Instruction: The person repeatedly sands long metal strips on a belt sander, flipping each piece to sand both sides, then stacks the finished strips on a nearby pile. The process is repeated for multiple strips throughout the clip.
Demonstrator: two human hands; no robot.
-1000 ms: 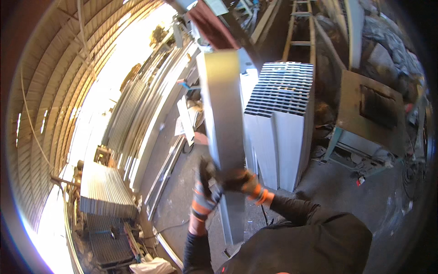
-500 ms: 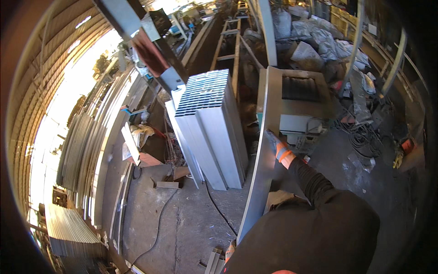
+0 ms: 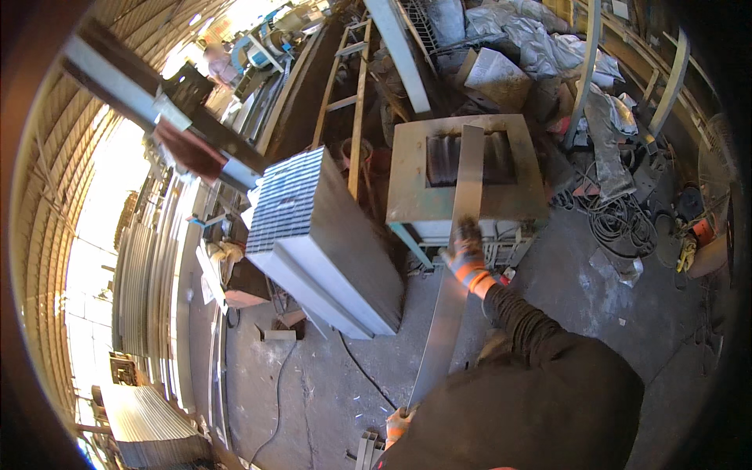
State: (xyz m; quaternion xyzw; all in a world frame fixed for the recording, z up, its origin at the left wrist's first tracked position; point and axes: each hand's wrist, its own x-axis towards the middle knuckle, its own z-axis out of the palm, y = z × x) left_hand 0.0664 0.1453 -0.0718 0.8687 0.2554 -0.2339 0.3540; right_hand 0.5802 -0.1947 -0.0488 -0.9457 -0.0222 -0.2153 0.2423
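A long flat metal strip (image 3: 445, 329) runs away from me, its far end in front of the dark opening of a greenish-grey box-shaped machine (image 3: 407, 174). My right hand (image 3: 468, 258), in a grey and orange glove, is closed on the strip's middle part, with dark glove fingers lying across it. Down at the near end, my left hand (image 3: 398, 425), gloved too, grips the strip's left edge; my dark sleeve and body hide part of it. Whether the far end touches the machine, I cannot tell.
A tall stack of folded metal profiles (image 3: 337, 251) stands left of the strip. Black cables (image 3: 619, 227) lie coiled right of the machine. Long panels (image 3: 145, 298) lean at the left, and another cable (image 3: 278, 399) crosses the floor. A person (image 3: 222, 66) is far back.
The strip's far end has come from the machine's left side to in front of its opening, its broad face now toward me. My right hand moved with it, and the view has shifted.
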